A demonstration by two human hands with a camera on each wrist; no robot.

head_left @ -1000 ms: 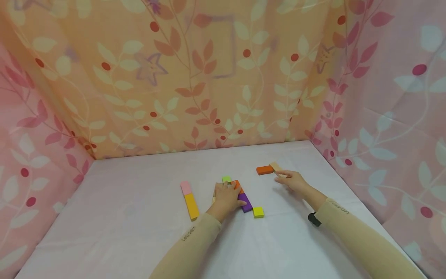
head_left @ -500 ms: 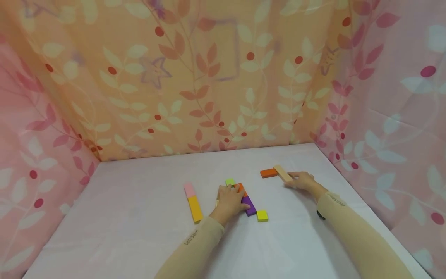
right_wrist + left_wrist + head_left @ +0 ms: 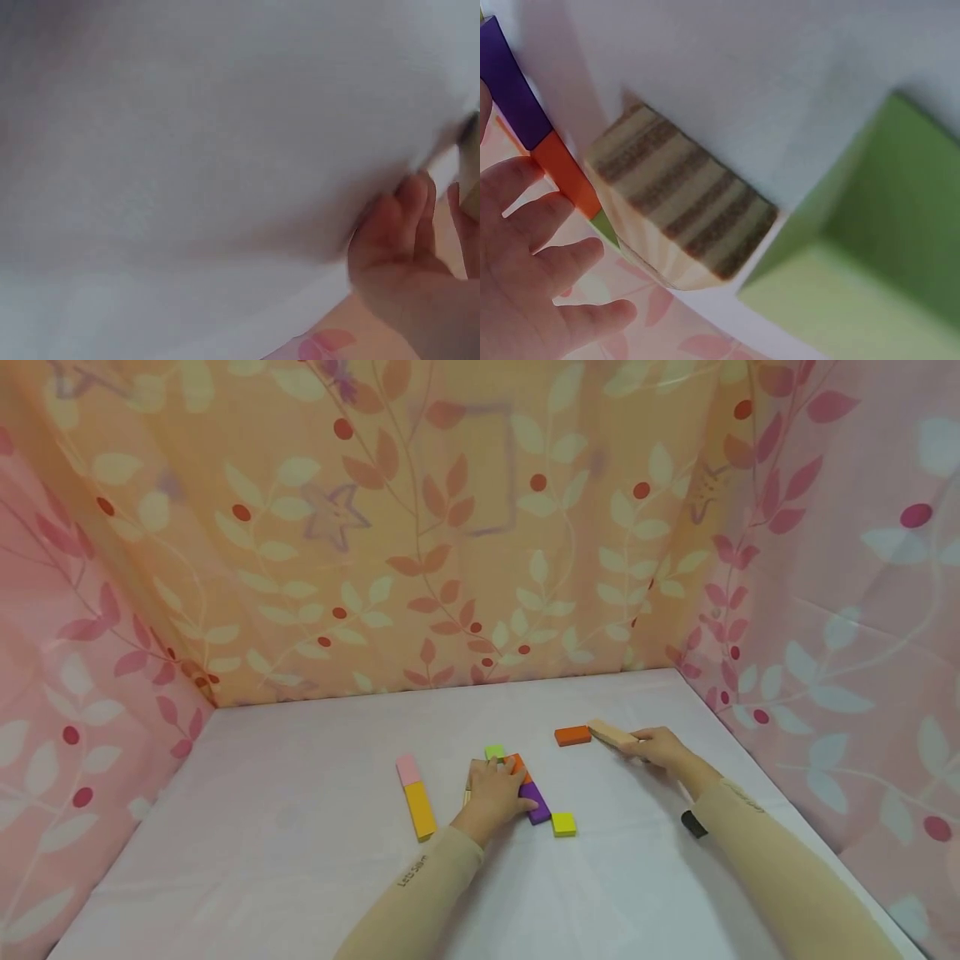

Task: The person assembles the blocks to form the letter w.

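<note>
My right hand (image 3: 662, 747) pinches one end of a plain wooden block (image 3: 611, 733). The far end of that block meets the end of a dark orange block (image 3: 573, 736). In the right wrist view, fingers (image 3: 386, 232) curl toward the block, which shows only at the right edge. My left hand (image 3: 495, 792) spreads over a row of blocks: a purple block (image 3: 511, 82), an orange block (image 3: 565, 174) and a light green block (image 3: 495, 751). Its fingers lie straight at the orange and purple ones. Beside it stands a brown-striped wooden block (image 3: 686, 191), mostly hidden in the head view.
A yellow block (image 3: 564, 824) lies at the near end of the purple one. To the left, a pink block (image 3: 408, 769) and an amber block (image 3: 420, 810) form a line. A green surface (image 3: 885, 247) fills the left wrist view's right side. Patterned curtains (image 3: 450, 568) enclose the white table (image 3: 262, 810).
The right hand has gripped the plain wooden block and turned it, so it lies more sideways. The dark orange block has shifted slightly left. My left hand stays over the row.
</note>
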